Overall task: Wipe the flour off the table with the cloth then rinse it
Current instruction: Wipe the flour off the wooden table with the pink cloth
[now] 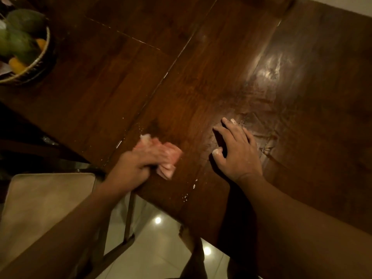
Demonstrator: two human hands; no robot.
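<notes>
A crumpled pink cloth [168,160] lies on the dark wooden table [221,81] near its front edge. My left hand [138,164] grips the cloth and is blurred. My right hand [235,150] rests flat on the tabletop to the right of the cloth, fingers spread, with flour on the fingertips. White flour specks [189,191] dot the wood near the edge, and a few more flour specks [138,125] sit by the table seam. Wet smears shine beyond my right hand.
A woven basket of green and yellow fruit [22,43] stands at the table's far left. A chair with a beige cushion [46,208] sits under the left front edge. Pale floor tiles [161,248] show below the table edge.
</notes>
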